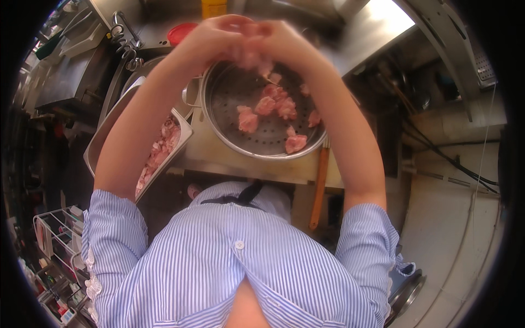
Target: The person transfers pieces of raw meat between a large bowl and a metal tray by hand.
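My left hand (223, 39) and my right hand (277, 41) meet above the far side of a round perforated metal steamer pan (262, 156). Between them they hold pieces of raw meat (252, 57), blurred by motion, some hanging below the fingers. Several pink raw meat pieces (279, 100) lie apart from one another on the pan's holed bottom. Left of the pan, partly behind my left forearm, a deep rectangular steel container (186, 129) holds more raw meat (164, 143).
The pan rests on a pale cutting board (229, 160). A wooden-handled tool (320, 184) sticks out over the near edge. Behind are a red round object (180, 33), a yellow container (214, 8) and a coiled-hose faucet (123, 35). A wire rack (57, 229) stands lower left.
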{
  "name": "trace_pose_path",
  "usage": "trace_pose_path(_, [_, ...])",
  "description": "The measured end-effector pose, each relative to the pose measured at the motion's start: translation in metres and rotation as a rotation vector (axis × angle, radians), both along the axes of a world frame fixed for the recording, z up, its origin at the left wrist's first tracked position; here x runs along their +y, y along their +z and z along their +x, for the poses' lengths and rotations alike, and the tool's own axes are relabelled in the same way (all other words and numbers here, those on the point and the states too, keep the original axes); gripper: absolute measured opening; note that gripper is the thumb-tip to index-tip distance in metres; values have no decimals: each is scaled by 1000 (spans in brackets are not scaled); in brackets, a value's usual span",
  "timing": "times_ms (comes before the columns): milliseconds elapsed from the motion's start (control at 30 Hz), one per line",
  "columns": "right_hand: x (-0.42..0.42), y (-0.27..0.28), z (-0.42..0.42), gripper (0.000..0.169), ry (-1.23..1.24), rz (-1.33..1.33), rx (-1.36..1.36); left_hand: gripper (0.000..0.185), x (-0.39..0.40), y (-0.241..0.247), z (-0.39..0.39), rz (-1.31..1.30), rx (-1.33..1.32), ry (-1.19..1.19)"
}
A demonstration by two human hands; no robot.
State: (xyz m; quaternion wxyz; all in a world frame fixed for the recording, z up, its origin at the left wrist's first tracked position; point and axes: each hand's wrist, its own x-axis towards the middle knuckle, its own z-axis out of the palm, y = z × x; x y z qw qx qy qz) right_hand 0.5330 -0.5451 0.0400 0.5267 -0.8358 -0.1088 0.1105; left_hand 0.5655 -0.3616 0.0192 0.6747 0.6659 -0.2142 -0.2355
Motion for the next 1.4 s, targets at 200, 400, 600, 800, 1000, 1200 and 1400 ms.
trace_pose_path(200, [141, -34, 12, 38, 71, 181, -30, 45, 133, -6, -46, -91, -19, 330])
trace_pose_path(400, [266, -122, -40, 39, 227, -160, -421, 39, 286, -113, -99, 254, 75, 607])
trace_pose_path(600, [189, -64, -37, 27, 325, -240, -449, 51, 305, -174, -148, 965, -340, 569])
trace_pose_path(800, [-25, -107, 11, 40, -263, -811, -367, 72, 260, -176, -128, 1083, -392, 542])
trace_pose_path(1000, [-12, -130, -51, 62, -59, -892, -138, 63, 194, -167, -128, 1263, -601, 166])
trace_pose_path(1200, [4, -129, -86, 45, 173, -726, -187, 54, 212, -184, -100, 1355, -610, 255])
trace_pose_path(1400, [-3, -126, -102, 43, 346, -710, -271, 51, 204, -203, -80, 1377, -568, 466])
